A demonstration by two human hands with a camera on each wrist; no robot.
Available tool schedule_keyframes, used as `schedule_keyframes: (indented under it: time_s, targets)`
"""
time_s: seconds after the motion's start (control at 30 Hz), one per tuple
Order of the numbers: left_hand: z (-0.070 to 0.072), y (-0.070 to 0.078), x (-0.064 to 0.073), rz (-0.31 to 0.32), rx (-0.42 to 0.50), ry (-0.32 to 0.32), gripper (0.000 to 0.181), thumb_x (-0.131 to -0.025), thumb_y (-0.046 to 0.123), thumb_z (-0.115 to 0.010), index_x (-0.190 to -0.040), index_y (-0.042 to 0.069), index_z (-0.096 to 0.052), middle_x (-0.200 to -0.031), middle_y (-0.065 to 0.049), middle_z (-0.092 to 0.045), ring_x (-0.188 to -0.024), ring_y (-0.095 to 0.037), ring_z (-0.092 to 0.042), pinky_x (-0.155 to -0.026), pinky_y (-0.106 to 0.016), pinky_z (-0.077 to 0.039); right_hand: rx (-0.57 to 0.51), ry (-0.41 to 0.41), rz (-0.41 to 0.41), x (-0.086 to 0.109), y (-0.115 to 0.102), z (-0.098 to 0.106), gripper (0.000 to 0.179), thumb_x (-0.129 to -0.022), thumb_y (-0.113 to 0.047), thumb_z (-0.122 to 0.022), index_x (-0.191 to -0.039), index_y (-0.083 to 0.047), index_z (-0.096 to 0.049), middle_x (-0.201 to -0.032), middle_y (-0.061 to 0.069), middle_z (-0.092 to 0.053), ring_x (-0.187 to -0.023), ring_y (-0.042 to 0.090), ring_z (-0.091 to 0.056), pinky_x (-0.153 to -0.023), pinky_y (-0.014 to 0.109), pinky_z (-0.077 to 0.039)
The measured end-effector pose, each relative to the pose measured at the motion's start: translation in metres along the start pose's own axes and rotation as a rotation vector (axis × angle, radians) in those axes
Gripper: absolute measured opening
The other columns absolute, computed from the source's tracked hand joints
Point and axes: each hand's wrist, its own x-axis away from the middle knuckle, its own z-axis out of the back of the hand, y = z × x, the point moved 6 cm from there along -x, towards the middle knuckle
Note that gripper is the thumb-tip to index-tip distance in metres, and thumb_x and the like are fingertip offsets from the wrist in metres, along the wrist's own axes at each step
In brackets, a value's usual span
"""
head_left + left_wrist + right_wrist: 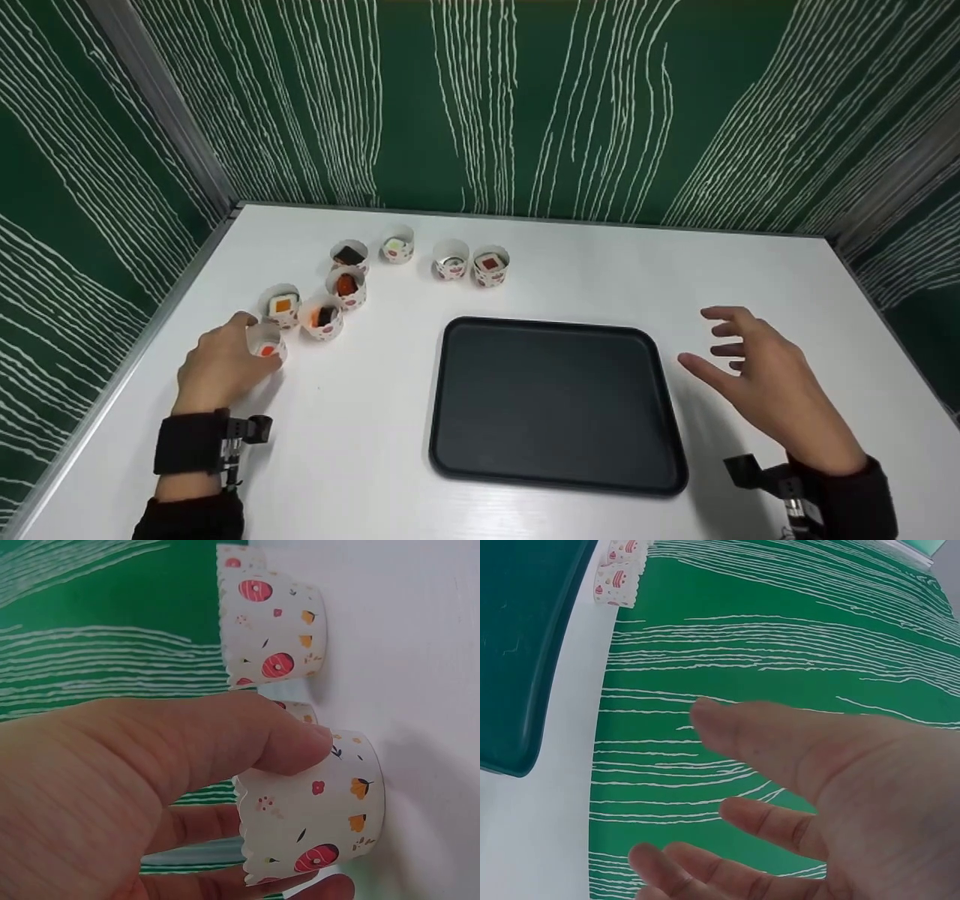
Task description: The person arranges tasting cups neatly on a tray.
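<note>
My left hand (221, 361) is at the left side of the table, its thumb and fingers on opposite sides of a paper baking cup (315, 817) with a scalloped rim and a red and orange print. A small piece with a red-orange top sits inside that cup. In the left wrist view the thumb presses the cup's near wall, and the fingers reach behind it. Beyond it stands another printed cup (277, 630). My right hand (776, 386) hovers right of the black tray (559, 405), holding nothing, its fingers spread and loosely bent.
Several more baking cups with small sushi-like pieces stand at the back left, among them one with an orange-topped piece (282, 307). Another cup (490, 268) is behind the tray. Green panels (405, 112) with white wavy lines border the white table (360, 442).
</note>
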Motion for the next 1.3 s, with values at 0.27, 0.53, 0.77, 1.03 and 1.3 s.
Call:
schedule_keyframes:
  time_s: [0.27,0.53,0.77,1.03,1.3]
  targets:
    - [0.0,0.0,0.0,0.004,0.014,-0.004,0.075,-0.094,0.031,-0.075,-0.15,-0.009,-0.046,-0.136,-0.042,-0.061,-0.095,-0.043,-0.064,-0.073,-0.049,-0.052,0.0,0.01,0.006,0.001,-0.001,0.001,0.063,-0.101,-0.037,-0.076,-0.15,-0.007,-0.053,-0.133,0.029,-0.066,-0.113,0.049,-0.073,-0.094,0.064,-0.057]
    - [0.004,-0.001,-0.001,-0.001,0.003,0.001,0.069,-0.092,0.027,-0.074,-0.145,-0.009,-0.049,-0.129,-0.041,-0.063,-0.093,-0.042,-0.063,-0.074,-0.049,-0.053,0.004,0.017,0.013,0.001,-0.001,0.003,0.063,-0.101,-0.038,-0.076,-0.15,-0.007,-0.053,-0.133,0.029,-0.066,-0.111,0.048,-0.074,-0.093,0.063,-0.057]
    - [0.009,0.002,0.004,-0.002,-0.005,0.015,0.07,-0.092,0.027,-0.074,-0.145,-0.01,-0.048,-0.13,-0.042,-0.063,-0.093,-0.043,-0.063,-0.073,-0.049,-0.052,0.002,0.0,0.001,0.001,-0.001,0.001,0.063,-0.101,-0.038,-0.076,-0.151,-0.007,-0.052,-0.134,0.029,-0.066,-0.113,0.048,-0.073,-0.092,0.062,-0.059]
    - [0.018,0.005,0.011,-0.021,0.015,0.079,0.069,-0.092,0.023,-0.074,-0.145,-0.013,-0.047,-0.13,-0.045,-0.061,-0.09,-0.041,-0.06,-0.067,-0.04,-0.049,0.0,0.0,0.004,-0.002,-0.001,0.0,0.063,-0.1,-0.034,-0.077,-0.151,-0.005,-0.052,-0.134,0.032,-0.065,-0.111,0.05,-0.073,-0.093,0.064,-0.058]
    - [0.029,0.02,0.02,-0.067,0.006,0.139,0.066,-0.092,0.024,-0.077,-0.141,-0.012,-0.051,-0.127,-0.044,-0.063,-0.094,-0.044,-0.062,-0.07,-0.046,-0.05,0.016,-0.008,-0.005,-0.001,-0.001,-0.001,0.063,-0.1,-0.038,-0.076,-0.15,-0.006,-0.053,-0.133,0.03,-0.066,-0.112,0.049,-0.073,-0.091,0.06,-0.059]
